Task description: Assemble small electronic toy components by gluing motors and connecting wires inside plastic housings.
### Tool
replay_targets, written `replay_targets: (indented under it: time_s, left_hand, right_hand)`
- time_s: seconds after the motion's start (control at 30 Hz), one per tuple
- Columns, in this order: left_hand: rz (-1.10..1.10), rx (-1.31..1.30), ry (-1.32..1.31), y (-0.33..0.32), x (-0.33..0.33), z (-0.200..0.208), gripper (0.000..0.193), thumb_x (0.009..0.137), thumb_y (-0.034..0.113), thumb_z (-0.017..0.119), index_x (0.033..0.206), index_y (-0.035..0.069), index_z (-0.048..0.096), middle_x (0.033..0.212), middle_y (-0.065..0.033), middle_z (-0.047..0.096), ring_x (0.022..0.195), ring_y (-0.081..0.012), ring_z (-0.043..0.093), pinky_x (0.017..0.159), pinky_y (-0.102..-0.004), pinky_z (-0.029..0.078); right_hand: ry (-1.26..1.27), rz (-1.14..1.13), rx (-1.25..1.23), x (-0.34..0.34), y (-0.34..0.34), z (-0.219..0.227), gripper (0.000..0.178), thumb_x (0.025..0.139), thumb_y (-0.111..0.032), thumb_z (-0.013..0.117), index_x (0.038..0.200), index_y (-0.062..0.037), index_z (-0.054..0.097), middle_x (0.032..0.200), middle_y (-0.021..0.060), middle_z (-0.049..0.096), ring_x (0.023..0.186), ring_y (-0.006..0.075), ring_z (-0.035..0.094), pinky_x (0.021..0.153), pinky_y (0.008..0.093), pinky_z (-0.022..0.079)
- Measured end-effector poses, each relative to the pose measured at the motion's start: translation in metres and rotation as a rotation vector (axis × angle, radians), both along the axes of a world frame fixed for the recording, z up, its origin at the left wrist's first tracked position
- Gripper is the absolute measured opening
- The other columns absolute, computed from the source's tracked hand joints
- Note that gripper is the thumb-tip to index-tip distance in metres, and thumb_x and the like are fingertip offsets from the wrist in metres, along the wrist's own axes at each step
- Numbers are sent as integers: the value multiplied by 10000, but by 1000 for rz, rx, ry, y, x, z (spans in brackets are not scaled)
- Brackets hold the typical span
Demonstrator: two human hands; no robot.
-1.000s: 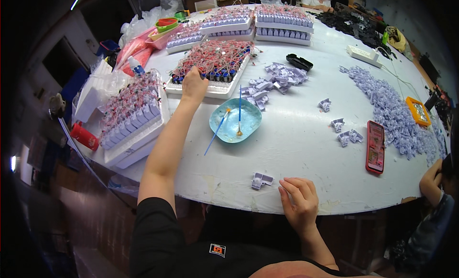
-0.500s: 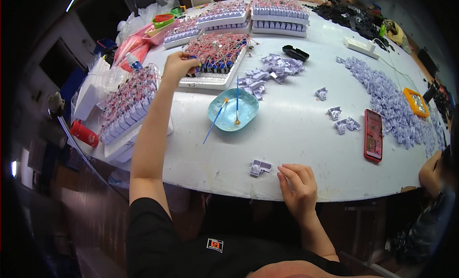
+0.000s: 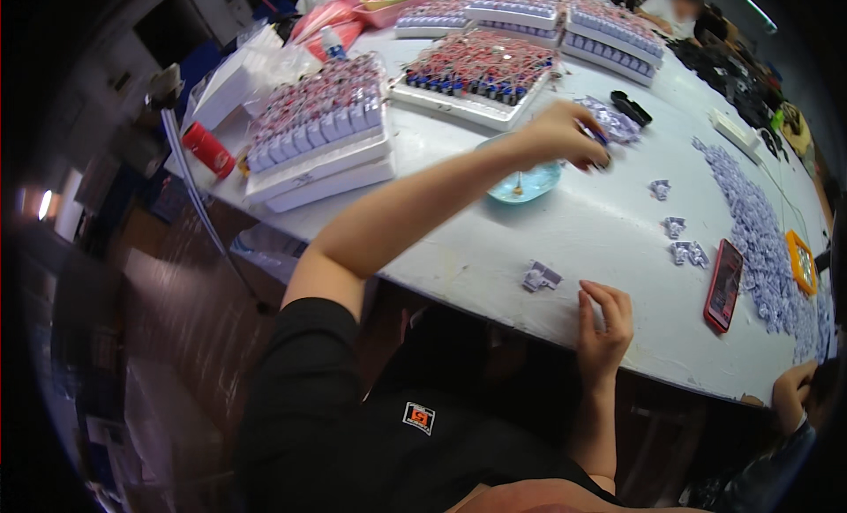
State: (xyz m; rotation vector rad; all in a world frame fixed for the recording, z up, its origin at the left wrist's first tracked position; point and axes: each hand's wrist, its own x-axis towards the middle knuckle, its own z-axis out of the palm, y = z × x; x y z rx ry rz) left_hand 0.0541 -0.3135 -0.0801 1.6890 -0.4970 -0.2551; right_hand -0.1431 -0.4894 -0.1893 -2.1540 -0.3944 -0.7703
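My left hand (image 3: 569, 138), blurred by motion, is raised over the table beside the light-blue bowl (image 3: 538, 188). Its fingers are closed on a small blue-and-black part (image 3: 601, 149), mostly hidden by them. The forearm covers part of the bowl, where the tip of a brush (image 3: 519, 190) shows. At the near table edge rests my right hand (image 3: 606, 326), its fingers loosely curved, apart from the thumb and holding nothing. Left of it lies a single pale-lavender plastic housing (image 3: 541, 277), not touched. Behind the bowl, a white foam tray (image 3: 498, 114) holds rows of blue-and-black parts with red wires.
Foam trays of lavender housings stand at the left (image 3: 326, 182) and at the back (image 3: 609, 61). Loose housings form a small heap (image 3: 615, 125) and a long pile (image 3: 750, 231) at the right. A red-cased phone (image 3: 723, 286) lies before that pile. Another person's hand (image 3: 792, 388) is at far right.
My left hand has left the wired tray and swung right and nearer, carrying the small blue-and-black part. The whole view has turned. My right hand stays by the table edge near the housing.
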Motion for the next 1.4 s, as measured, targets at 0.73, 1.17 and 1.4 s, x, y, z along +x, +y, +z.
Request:
replay_targets:
  time_s: [0.73, 1.17, 1.4]
  left_hand:
    - [-70, 370, -456, -26, -55, -34, 296, 874, 107, 737, 1132, -32, 691, 978, -116, 742, 898, -162, 714, 857, -290, 564]
    - [166, 192, -526, -5, -112, -74, 210, 832, -31, 718, 1037, 7, 698, 1001, -116, 710, 909, -217, 722, 817, -313, 578]
    - [301, 317, -933, -7, -114, -71, 278, 738, -99, 782, 966, 47, 722, 1013, -116, 720, 936, -250, 709, 815, -333, 568]
  right_hand:
    - [151, 253, -2, 106, -92, 55, 282, 959, -257, 668, 1134, -41, 714, 1022, 76, 729, 927, 144, 674, 834, 274, 533]
    - [709, 717, 275, 116, -50, 39, 337, 937, -193, 695, 1213, -3, 657, 1134, 88, 697, 1066, 150, 648, 970, 309, 511]
    - [817, 775, 392, 112, -51, 38, 349, 899, -119, 721, 1215, 7, 643, 1122, 88, 701, 1020, 136, 650, 923, 296, 518]
